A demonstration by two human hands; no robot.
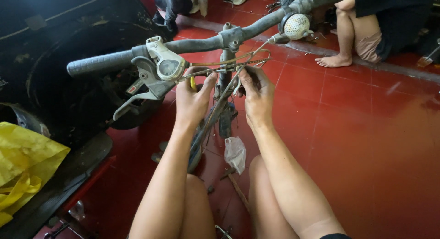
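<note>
A grey bicycle handlebar [201,43] runs across the upper view, with a rubber grip [98,62], a gear shifter with a round dial [168,67] and a brake lever [133,99]. Thin cables [229,62] loop from the shifter toward the stem [227,55]. My left hand [192,99] sits just below the shifter, fingers closed around a small yellow-handled tool [193,83]. My right hand [257,94] is beside the stem, pinching the cables. Both forearms reach up from my bare knees.
A round white bell [297,26] sits on the bar's right side. A white plastic bag [235,153] and small tools lie on the red tiled floor [366,129]. A yellow bag [23,165] rests at left on a dark vehicle. Another person's bare leg [343,32] is at top right.
</note>
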